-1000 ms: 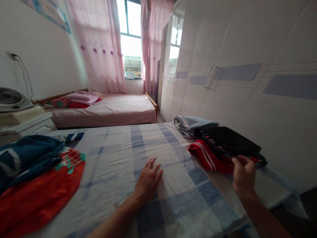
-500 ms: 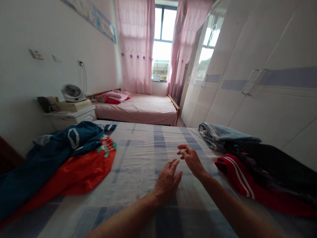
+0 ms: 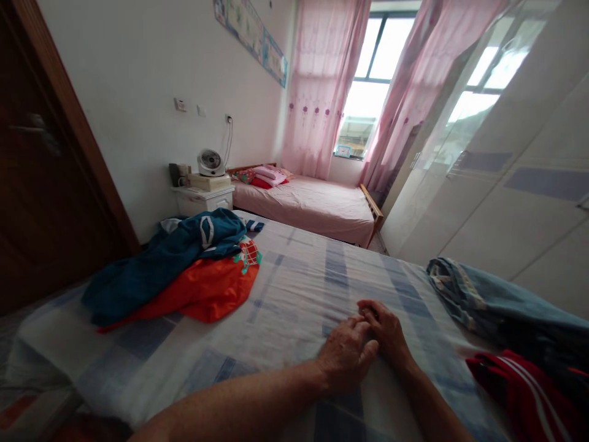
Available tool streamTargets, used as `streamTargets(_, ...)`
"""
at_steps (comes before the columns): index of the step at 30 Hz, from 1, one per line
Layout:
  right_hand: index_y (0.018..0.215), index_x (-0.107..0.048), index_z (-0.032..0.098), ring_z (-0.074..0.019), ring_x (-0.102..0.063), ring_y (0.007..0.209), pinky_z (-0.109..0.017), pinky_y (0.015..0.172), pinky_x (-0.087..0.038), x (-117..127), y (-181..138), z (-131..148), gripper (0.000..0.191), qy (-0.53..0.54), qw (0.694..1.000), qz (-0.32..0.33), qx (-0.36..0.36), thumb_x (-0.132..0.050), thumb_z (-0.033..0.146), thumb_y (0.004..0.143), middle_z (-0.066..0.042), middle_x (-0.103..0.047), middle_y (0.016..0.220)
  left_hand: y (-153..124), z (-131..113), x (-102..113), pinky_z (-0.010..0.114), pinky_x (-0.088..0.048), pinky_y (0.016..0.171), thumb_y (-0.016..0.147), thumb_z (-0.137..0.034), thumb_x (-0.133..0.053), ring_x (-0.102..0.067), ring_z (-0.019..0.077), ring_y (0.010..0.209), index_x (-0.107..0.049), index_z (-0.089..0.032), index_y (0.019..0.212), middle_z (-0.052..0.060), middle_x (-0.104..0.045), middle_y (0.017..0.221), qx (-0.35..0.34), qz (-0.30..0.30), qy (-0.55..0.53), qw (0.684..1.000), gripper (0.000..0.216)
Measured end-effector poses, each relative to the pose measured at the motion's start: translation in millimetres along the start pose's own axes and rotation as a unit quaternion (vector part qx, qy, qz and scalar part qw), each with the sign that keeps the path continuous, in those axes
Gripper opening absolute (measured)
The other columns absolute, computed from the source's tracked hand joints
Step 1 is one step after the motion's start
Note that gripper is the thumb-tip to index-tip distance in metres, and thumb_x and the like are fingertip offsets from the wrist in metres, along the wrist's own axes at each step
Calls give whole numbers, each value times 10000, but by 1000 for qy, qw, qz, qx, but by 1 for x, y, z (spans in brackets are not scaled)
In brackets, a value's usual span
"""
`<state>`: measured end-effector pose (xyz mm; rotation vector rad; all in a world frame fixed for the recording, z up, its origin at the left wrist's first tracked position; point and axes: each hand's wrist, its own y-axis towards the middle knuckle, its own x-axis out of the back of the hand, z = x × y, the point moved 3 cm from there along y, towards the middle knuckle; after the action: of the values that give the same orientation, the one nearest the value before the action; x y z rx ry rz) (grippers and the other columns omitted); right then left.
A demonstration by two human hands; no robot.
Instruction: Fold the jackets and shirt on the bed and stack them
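In the head view, low and right of centre in the frame, close together over a checked sheet (image 3: 294, 288): left hand (image 3: 347, 353) and right hand (image 3: 387, 336), back of each turned up. Fingers of both loosely bent and released, overlapping in view at the tips; impossible to tell whether touching. At the lower right edge, nearest to the right hand, a red garment (image 3: 518, 377) with white stripes, cut off by the frame; just above, folded blue jeans (image 3: 501, 298) beside something black (image 3: 547, 344), in shadow. Left of centre, heaped on the same sheet, a dark teal garment (image 3: 170, 267) partly over an orange garment (image 3: 207, 291) with a red and green print. Farther back, upper centre, a pink-covered bed (image 3: 313, 202) below pink curtains (image 3: 317, 80).
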<state>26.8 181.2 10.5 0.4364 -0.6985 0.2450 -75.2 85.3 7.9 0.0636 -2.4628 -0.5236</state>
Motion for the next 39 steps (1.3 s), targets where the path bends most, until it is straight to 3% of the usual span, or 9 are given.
streamTargets(8, 845, -641, 215, -240, -646, 862, -361, 799, -490, 1, 3, -5, 337, -17, 1000, 9, -21, -445, 453, 709, -72, -700, 903, 0, -2, 4, 340, -361, 1054, 898, -245, -432, -488, 191, 1175, -596, -193, 1099, 53, -574, 1213, -22, -4, 17, 1000, 265)
streamTargets(12, 842, -655, 233, -254, -646, 869, -373, 817, -486, 2, 5, -10, 340, -26, 999, 12, -22, -452, 466, 699, -63, -708, 908, 8, -7, 18, 266, -418, 995, 875, -237, -493, -546, 152, 1115, -649, -201, 1007, 31, -622, 1150, -43, 7, 116, 992, 208)
streamTargets(15, 846, -667, 246, -257, -642, 880, -373, 834, -481, 1, 7, -16, 337, -30, 999, 15, -11, -460, 472, 707, -49, -710, 917, 23, -4, 60, 178, -411, 970, 841, -253, -567, -558, 113, 1105, -674, -193, 985, 34, -630, 1167, -36, -10, 190, 981, 189)
streamTargets(19, 852, -679, 252, -261, -642, 887, -375, 838, -482, 0, 9, -23, 342, -37, 999, 7, -16, -479, 483, 699, -39, -709, 926, 30, 23, 166, 190, -325, 1043, 850, -224, -532, -473, 121, 1207, -641, -177, 1068, 45, -558, 1280, 37, -101, 266, 958, 249)
streamTargets(23, 843, -677, 256, -263, -639, 891, -379, 839, -479, -2, 9, -26, 336, -33, 999, 5, -16, -475, 480, 695, -37, -705, 932, 4, 68, 284, 354, -288, 1071, 865, -211, -444, -414, 242, 1253, -575, -98, 1139, 149, -492, 1310, 179, -212, 360, 891, 324)
streamTargets(26, 847, -675, 257, -265, -634, 903, -381, 852, -471, -3, 10, -27, 331, -32, 999, 6, -16, -473, 475, 701, -41, -701, 948, -26, 96, 339, 439, -373, 969, 825, -282, -504, -492, 330, 1148, -576, -79, 1107, 192, -553, 1188, 281, -236, 406, 837, 354)
streamTargets(30, 853, -674, 257, -264, -629, 925, -373, 853, -471, -5, 10, -29, 326, -32, 999, 10, -17, -472, 468, 707, -44, -697, 969, -48, 119, 361, 441, -429, 864, 772, -351, -579, -537, 363, 1068, -622, -89, 995, 196, -597, 1114, 354, -214, 432, 802, 347)
streamTargets(36, 872, -666, 235, -250, -623, 939, -360, 879, -458, -6, 9, -28, 341, -41, 999, 7, 6, -444, 460, 743, -53, -691, 980, -39, 131, 370, 379, -455, 818, 826, -319, -524, -609, 249, 960, -641, -139, 937, 98, -669, 978, 410, -201, 412, 788, 241)
streamTargets(39, 870, -665, 228, -241, -626, 928, -360, 873, -460, -6, 9, -24, 341, -40, 999, 8, 10, -433, 450, 755, -49, -693, 965, -44, 136, 380, 365, -466, 763, 802, -384, -510, -599, 310, 1004, -638, -134, 964, 154, -656, 1040, 442, -237, 398, 768, 324)
